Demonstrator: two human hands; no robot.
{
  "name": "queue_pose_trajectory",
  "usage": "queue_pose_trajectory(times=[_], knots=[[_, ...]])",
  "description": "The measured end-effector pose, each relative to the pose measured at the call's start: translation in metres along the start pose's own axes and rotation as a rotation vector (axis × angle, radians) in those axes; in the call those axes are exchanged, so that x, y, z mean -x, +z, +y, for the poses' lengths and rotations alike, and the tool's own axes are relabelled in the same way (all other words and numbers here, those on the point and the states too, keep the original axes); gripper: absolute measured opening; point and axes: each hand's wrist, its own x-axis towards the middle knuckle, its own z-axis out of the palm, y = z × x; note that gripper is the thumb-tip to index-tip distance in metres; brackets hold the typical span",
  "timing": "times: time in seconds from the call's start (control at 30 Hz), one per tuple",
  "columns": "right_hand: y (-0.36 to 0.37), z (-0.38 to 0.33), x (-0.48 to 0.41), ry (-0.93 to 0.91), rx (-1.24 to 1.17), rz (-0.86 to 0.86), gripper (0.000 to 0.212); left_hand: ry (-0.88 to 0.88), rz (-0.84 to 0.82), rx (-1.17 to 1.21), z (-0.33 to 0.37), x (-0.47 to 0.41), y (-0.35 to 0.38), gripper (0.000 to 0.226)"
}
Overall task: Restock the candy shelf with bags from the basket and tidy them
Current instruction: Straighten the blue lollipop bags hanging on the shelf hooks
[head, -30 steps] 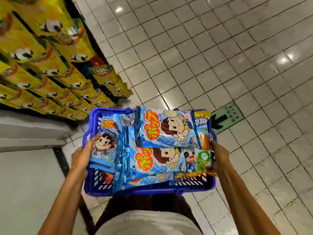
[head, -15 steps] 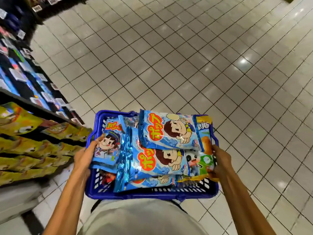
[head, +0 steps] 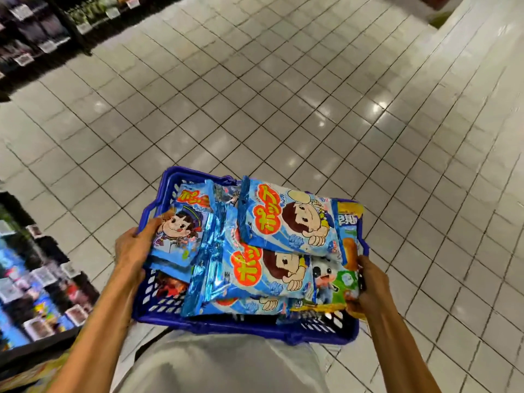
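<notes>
Now we turn from the yellow shelf toward open tiled floor [head: 255, 95], left hand [head: 133, 248] and right hand [head: 368, 285] clamped on the blue basket [head: 241, 326] rims, candy bags [head: 286, 222] all unshelved

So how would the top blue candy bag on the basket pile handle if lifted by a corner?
Probably floppy: the top blue bag is thin film and drapes over the bags beneath. Likely light for its size, since the pile under it looks uncrushed. The glossy wrapper may be slippery, so it could slide off the heap in the blue basket.
</notes>
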Motion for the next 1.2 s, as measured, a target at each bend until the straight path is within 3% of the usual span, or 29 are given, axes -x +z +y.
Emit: queue_pose_trajectory(times=[0.1,0.23,0.4,0.63,0.87,1.2], knots=[[0.032,-0.062,-0.032,-0.037,0.008,0.014,0.046,-0.023,0.014,0.042,0.050,-0.033,0.053,0.037],[0.072,-0.156,-0.065,-0.107,0.056,0.021,0.027,-0.045,0.053,0.076,0.119,-0.063,0.112,0.035],[0.135,-0.281,-0.096,-0.205,0.103,0.004,0.018,-0.033,0.038,0.123,0.207,-0.109,0.173,0.030],[0.238,-0.412,-0.139,-0.229,0.099,-0.001,0.017,-0.080,0.000,0.140,0.313,-0.212,0.247,0.042],[0.346,-0.537,-0.167,-0.171,-0.012,0.030,0.021,-0.036,-0.057,0.090,0.464,-0.336,0.321,0.064],[0.473,-0.703,-0.239,-0.152,-0.026,0.048,0.016,-0.002,-0.049,0.041,0.616,-0.471,0.436,0.045]])
